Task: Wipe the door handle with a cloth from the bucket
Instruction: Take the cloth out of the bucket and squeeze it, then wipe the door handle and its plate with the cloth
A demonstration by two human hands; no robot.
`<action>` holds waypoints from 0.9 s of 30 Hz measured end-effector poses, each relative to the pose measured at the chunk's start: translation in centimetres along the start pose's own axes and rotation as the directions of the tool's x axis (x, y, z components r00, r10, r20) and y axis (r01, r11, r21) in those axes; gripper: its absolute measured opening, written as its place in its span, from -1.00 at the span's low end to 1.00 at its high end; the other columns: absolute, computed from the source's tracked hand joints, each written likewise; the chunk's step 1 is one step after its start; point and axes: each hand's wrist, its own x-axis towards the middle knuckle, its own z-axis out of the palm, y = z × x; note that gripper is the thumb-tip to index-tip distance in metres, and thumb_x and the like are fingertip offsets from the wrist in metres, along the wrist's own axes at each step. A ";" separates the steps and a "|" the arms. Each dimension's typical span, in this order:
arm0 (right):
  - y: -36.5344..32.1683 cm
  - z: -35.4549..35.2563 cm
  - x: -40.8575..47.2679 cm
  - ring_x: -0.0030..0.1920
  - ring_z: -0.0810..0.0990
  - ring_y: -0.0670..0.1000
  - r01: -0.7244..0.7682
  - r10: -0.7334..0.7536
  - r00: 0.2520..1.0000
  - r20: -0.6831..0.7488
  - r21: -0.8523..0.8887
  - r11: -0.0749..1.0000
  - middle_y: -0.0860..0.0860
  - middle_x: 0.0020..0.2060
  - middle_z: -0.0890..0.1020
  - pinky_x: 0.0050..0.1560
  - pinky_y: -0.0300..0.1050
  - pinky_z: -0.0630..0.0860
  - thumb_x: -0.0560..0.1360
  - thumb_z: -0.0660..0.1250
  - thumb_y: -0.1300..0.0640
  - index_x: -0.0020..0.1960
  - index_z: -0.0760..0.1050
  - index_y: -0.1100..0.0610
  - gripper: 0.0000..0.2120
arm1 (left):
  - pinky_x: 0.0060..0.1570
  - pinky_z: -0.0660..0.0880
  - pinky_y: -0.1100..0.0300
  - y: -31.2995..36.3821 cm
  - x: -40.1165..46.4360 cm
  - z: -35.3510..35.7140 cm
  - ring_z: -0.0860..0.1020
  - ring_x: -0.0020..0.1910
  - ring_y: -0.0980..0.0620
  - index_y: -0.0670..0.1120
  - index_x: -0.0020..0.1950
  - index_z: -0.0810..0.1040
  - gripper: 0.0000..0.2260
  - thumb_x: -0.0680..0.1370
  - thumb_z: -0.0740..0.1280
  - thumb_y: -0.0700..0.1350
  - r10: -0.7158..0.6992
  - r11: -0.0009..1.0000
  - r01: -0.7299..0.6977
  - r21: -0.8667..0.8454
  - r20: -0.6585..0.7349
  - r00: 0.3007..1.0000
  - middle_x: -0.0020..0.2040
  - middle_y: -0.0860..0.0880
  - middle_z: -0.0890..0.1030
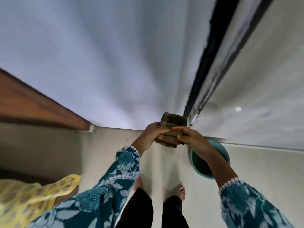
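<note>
A folded brown and olive checked cloth (172, 127) is held in front of me at waist height. My left hand (150, 137) grips its left edge, and my right hand (191, 139) pinches its right side. A teal bucket (223, 153) stands on the floor under my right forearm, and its inside looks dark. No door handle shows in this blurred view.
A pale wall (107, 55) fills the space ahead. A dark door frame edge (212, 63) runs up on the right beside a pale panel. A brown wooden piece (32, 104) juts in from the left. Yellow patterned fabric (24, 195) lies at lower left. My bare feet (181, 191) stand on light tile.
</note>
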 end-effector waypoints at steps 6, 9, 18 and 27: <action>-8.3 12.7 2.2 -0.15 0.54 -0.02 0.100 -0.052 0.968 0.244 -0.185 0.978 0.06 -0.08 0.60 -0.13 -0.26 0.46 0.51 0.22 0.38 0.09 0.56 0.09 -0.71 | 0.08 0.56 -0.14 0.9 -8.6 -12.3 0.63 0.05 -0.24 -0.23 0.23 0.55 -0.66 0.47 0.40 -0.25 0.044 0.986 -0.076 -0.149 -0.205 0.978 0.11 -0.25 0.64; -11.0 19.9 3.7 -0.28 0.48 -0.09 0.186 -0.148 0.981 0.129 -0.365 0.912 0.01 -0.10 0.56 -0.27 -0.38 0.39 0.49 0.24 0.33 0.13 0.58 0.09 -0.70 | 0.02 0.59 -0.11 0.5 -11.7 -18.8 0.65 -0.04 -0.19 -0.27 0.20 0.56 -0.72 0.49 0.36 -0.30 0.047 0.971 -0.125 -0.202 -0.355 0.934 0.02 -0.22 0.67; -21.2 40.6 6.4 0.26 0.47 0.06 0.562 -0.645 0.755 0.120 -0.626 0.541 0.06 0.26 0.53 0.22 -0.15 0.36 0.57 0.13 0.07 0.34 0.41 0.13 -0.63 | -0.12 0.61 -0.01 6.6 -20.4 -35.7 0.66 -0.11 -0.16 -0.19 0.07 0.59 -0.83 0.52 0.28 -0.32 0.277 0.905 -0.383 -0.186 -0.427 0.861 -0.08 -0.20 0.67; -30.8 48.3 9.1 0.17 0.50 0.04 0.535 -0.747 0.632 0.206 -0.814 0.228 0.01 0.27 0.46 0.09 -0.09 0.51 0.50 0.02 -0.24 0.47 0.22 0.02 -0.38 | 0.25 0.42 -0.17 14.1 -25.2 -43.6 0.61 0.02 -0.16 -0.22 0.26 0.52 -0.64 0.60 0.15 -0.03 0.391 0.697 -0.506 -0.508 -0.321 0.862 0.03 -0.23 0.63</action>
